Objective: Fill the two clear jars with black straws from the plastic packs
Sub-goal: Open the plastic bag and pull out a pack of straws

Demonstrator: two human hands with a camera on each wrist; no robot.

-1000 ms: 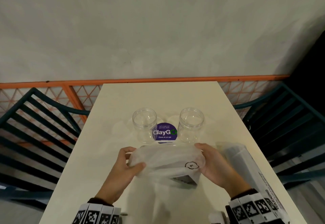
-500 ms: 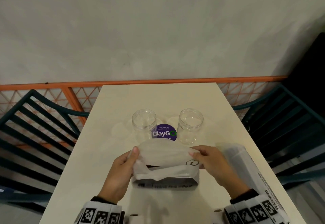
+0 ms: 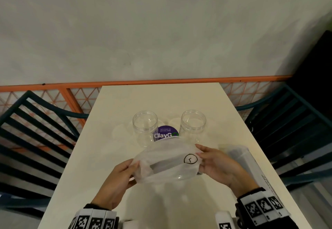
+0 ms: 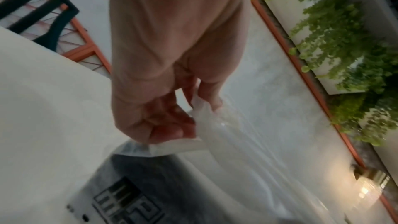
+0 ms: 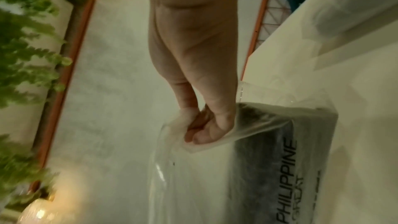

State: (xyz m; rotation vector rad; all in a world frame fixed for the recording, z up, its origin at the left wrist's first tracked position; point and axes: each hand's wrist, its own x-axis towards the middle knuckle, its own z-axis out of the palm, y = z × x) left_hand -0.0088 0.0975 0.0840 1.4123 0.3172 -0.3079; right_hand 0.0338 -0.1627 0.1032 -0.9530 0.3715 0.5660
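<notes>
Two clear jars stand open and upright on the cream table (image 3: 161,99), the left jar (image 3: 145,127) and the right jar (image 3: 193,125), both with nothing inside. In front of them I hold a frosted plastic pack (image 3: 168,164) of black straws (image 4: 137,176) above the table. My left hand (image 3: 124,171) pinches the pack's left edge (image 4: 193,135). My right hand (image 3: 206,158) grips its right edge (image 5: 202,135) beside a printed circle mark. The dark straw bundle (image 5: 264,142) shows through the plastic.
A second plastic pack (image 3: 246,164) lies on the table at the right, near the edge. A purple round sticker (image 3: 166,133) sits between the jars. Dark slatted chairs (image 3: 32,139) flank the table on both sides. An orange rail (image 3: 143,83) and a wall run behind.
Both hands have pulled the pack's mouth wider and lifted it a little. The left hand has shifted down along the left edge; the jars have not moved.
</notes>
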